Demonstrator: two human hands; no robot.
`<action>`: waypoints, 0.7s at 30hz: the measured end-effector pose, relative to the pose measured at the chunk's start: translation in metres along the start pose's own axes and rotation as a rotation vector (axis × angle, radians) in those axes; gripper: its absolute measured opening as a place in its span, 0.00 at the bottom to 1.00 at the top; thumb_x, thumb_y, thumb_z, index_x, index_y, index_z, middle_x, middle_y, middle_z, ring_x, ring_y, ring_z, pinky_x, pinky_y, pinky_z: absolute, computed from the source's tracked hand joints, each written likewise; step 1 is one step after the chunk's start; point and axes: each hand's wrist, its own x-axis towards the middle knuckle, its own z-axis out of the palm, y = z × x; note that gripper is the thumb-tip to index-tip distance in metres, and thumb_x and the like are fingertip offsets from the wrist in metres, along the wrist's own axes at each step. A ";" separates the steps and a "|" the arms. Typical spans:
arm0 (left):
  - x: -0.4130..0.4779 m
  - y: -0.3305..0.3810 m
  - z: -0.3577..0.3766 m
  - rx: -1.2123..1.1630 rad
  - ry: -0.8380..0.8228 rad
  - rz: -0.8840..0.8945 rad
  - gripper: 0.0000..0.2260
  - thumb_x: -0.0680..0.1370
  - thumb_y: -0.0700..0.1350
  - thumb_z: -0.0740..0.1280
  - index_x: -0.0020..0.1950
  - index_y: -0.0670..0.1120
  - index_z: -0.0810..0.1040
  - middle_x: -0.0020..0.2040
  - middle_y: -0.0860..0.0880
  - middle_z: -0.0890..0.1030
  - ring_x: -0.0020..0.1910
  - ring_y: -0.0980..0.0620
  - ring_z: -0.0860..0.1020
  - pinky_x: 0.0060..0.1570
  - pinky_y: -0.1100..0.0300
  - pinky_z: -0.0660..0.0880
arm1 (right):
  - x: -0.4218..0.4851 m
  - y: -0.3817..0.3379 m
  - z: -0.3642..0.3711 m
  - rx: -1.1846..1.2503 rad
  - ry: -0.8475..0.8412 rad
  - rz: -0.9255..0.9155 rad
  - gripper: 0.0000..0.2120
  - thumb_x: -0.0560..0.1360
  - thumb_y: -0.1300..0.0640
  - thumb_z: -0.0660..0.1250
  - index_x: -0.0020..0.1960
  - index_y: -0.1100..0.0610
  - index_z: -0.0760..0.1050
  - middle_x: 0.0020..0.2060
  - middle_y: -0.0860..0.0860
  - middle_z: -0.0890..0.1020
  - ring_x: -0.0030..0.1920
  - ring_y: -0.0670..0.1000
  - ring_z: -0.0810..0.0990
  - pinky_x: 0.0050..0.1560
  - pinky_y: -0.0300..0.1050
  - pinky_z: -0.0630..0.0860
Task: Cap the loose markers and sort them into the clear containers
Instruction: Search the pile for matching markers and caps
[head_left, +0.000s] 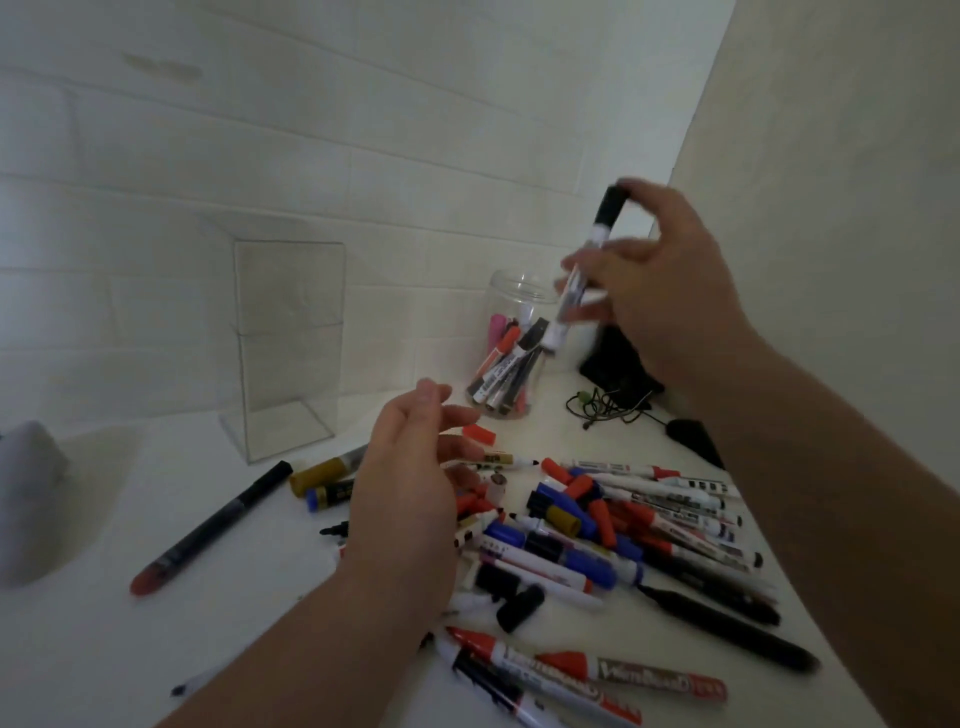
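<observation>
Right hand (660, 291), right of centre: fingers and thumb pinch a whiteboard marker (582, 270) by the barrel. Its black cap (609, 207) is uppermost and its tail end tilts down toward the mouth of the round jar (511, 283). Judgement: held this way so it drops in tail first among the others. The fingers are motion-blurred, so the exact finger placement is unclear.

Left hand (410, 467), centre: fingers relaxed and apart, holding nothing, hovering over the marker pile (623, 525). It is probably staged for the next pick.

Jar: clear plastic, cylindrical, smooth-walled. It holds several capped markers leaning together (red, black, pink).

Rectangular box (291, 343), left of centre: clear, flat-walled, sharp-edged. No markers are visible in it.

Pile, lower right on the white surface (104, 649): smooth round barrels, mostly white with print. Caps are red, blue, black and mustard, and some tips are bare. A loose red cap (479, 434) and a loose black cap (519, 608) lie separate.

Judgement: most of the sorting remains.
</observation>
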 end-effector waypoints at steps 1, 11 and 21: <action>-0.001 0.000 0.000 -0.024 0.030 0.021 0.13 0.84 0.54 0.58 0.53 0.48 0.78 0.36 0.52 0.83 0.30 0.56 0.76 0.27 0.60 0.75 | 0.024 0.002 0.002 0.029 0.076 -0.036 0.26 0.76 0.68 0.69 0.69 0.51 0.67 0.46 0.62 0.84 0.41 0.57 0.87 0.39 0.54 0.84; 0.009 0.004 -0.007 -0.180 0.123 -0.051 0.19 0.84 0.56 0.58 0.44 0.45 0.79 0.33 0.50 0.79 0.29 0.53 0.71 0.30 0.58 0.71 | 0.148 0.067 0.039 -0.570 0.234 -0.093 0.04 0.77 0.58 0.66 0.50 0.55 0.72 0.43 0.52 0.80 0.41 0.54 0.83 0.42 0.48 0.80; 0.010 -0.003 -0.009 -0.104 0.091 -0.042 0.20 0.83 0.53 0.61 0.33 0.51 0.79 0.30 0.50 0.77 0.29 0.52 0.71 0.34 0.55 0.71 | 0.107 0.084 0.028 -0.881 0.124 -0.051 0.12 0.78 0.55 0.60 0.45 0.57 0.82 0.42 0.50 0.83 0.44 0.52 0.81 0.51 0.47 0.79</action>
